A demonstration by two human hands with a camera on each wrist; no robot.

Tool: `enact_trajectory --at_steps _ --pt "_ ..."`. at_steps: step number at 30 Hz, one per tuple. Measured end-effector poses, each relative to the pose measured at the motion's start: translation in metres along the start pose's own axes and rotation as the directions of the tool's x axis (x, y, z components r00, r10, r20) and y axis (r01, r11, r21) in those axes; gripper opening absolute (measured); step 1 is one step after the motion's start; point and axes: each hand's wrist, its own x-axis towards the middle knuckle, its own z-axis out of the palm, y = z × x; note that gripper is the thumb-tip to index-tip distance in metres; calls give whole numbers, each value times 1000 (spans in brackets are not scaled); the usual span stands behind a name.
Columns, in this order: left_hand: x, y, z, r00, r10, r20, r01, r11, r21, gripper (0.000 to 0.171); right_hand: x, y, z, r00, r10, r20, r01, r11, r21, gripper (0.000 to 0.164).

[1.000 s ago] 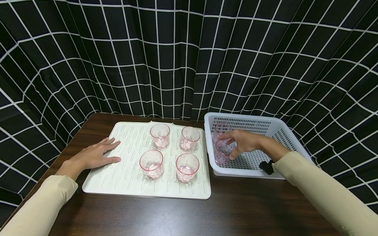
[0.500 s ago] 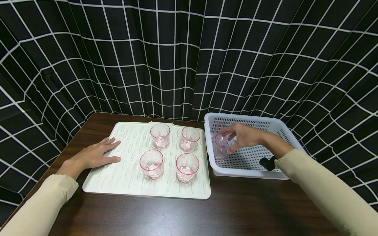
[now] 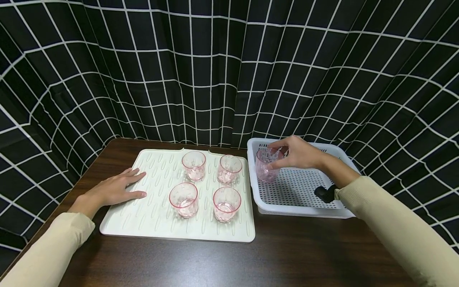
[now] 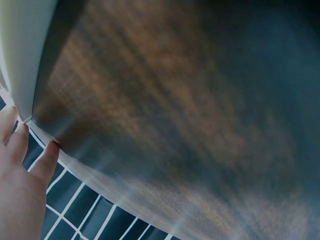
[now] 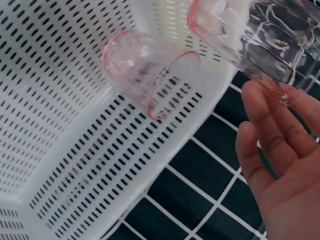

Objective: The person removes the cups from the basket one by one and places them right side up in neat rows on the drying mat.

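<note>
My right hand [image 3: 295, 153] holds a clear pink-tinted glass tumbler [image 5: 225, 30] between thumb and fingers, over the left end of the white plastic basket [image 3: 305, 212]. A second pink-rimmed tumbler [image 5: 150, 75] stays in the basket; in the head view the held one overlaps it. My left hand [image 3: 112, 190] rests with spread fingers on the left side of a white drying mat [image 3: 140, 223]. Two tumblers stand upright at the mat's back, a left one [image 3: 194, 165] and a right one [image 3: 228, 169]. Two more stand in front, a left one [image 3: 184, 200] and a right one [image 3: 226, 204].
The basket sits right beside the mat on a dark wooden table [image 3: 287, 251]. A black curtain with white grid lines [image 3: 201, 71] hangs behind and around the table. A small black object [image 3: 325, 194] shows at my right cuff.
My right hand has closed on a tumbler in the basket and raised it, moving toward the back of the basket. The left hand and the tumblers on the mat have stayed put.
</note>
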Motion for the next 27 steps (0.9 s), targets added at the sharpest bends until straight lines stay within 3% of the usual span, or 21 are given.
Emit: enact_trajectory --at_steps 7,16,27 --pt "0 0 1 1000 0 -2 0 1000 4 93 6 -13 -7 999 21 -44 -22 999 -27 66" --pt "1 1 1 1000 6 6 -6 1000 5 95 19 -33 -12 999 -10 -36 10 1000 -21 68" --pt "1 1 0 1000 2 9 -2 1000 9 94 48 -76 11 986 -115 -118 121 992 42 68"
